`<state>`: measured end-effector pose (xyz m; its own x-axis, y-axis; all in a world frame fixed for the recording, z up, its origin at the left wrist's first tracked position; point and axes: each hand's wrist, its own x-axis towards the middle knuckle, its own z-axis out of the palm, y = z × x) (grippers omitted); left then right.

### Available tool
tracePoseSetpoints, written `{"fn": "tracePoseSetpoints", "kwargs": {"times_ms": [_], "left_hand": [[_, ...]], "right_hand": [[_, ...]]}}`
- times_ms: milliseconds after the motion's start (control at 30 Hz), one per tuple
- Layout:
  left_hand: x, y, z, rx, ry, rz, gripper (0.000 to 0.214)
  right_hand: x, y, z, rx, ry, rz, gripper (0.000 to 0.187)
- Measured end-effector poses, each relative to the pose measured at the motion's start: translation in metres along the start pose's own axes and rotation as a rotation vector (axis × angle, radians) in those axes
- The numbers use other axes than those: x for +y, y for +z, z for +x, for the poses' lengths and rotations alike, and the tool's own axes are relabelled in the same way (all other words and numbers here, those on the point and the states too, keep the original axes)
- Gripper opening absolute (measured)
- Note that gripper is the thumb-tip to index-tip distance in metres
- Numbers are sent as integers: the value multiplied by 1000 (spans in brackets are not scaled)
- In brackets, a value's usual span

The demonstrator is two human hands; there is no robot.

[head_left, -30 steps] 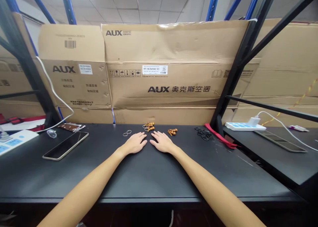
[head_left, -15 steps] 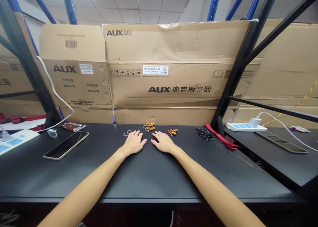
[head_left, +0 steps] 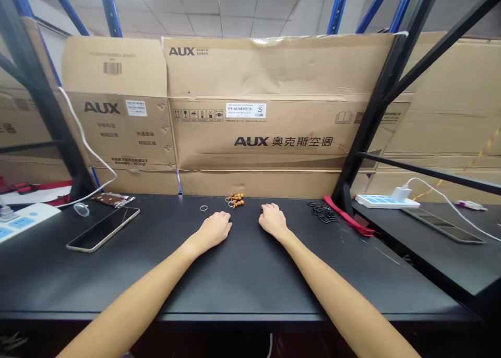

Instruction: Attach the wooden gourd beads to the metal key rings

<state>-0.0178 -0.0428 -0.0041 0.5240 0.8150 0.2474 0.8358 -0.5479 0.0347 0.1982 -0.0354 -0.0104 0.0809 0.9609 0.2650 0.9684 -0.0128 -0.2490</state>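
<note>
Left hand lies open near a metal ring; right hand is cupped on the worktop (contents hidden). Wooden bead charm lies between them: light, hard; pinch a bead.

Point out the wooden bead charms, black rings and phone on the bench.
wooden bead charms (head_left: 235, 199): head view, on the middle beads of the cluster.
black rings (head_left: 323, 214): head view, on the middle of the pile.
phone (head_left: 103, 228): head view, on the middle of the screen.

The wooden beads are too small to count.
</note>
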Motion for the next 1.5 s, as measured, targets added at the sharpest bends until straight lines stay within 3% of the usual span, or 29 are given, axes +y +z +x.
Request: {"fn": "tracePoseSetpoints", "kwargs": {"times_ms": [167,333,467,667,1000,1100,1200,1367,1433,1500], "left_hand": [[-3,5,3,65,281,-209,29],[-9,9,6,122,289,-287,32],[-13,9,7,145,224,-239,28],[-15,4,9,103,178,-159,21],[-18,2,7,108,54,-44,18],[-23,8,10,162,36,-101,17],[-27,14,13,215,41,-201,11],[-29,12,14,201,55,-226,14],[-28,9,14,195,55,-232,16],[-27,6,14,200,39,-256,17]], "right_hand": [[-14,7,-2,0,-247,164,48],[-17,13,0,42,-463,375,59],[-12,11,1,93,-432,328,56],[-9,10,-2,-10,-433,213,43],[-10,13,2,11,-411,197,31],[-12,13,2,91,-408,324,30],[-17,11,1,106,-411,588,30],[-31,13,-3,-136,-415,1057,32],[-34,14,-5,-243,-420,1089,32],[-34,14,-7,-228,-440,1026,31]]}}
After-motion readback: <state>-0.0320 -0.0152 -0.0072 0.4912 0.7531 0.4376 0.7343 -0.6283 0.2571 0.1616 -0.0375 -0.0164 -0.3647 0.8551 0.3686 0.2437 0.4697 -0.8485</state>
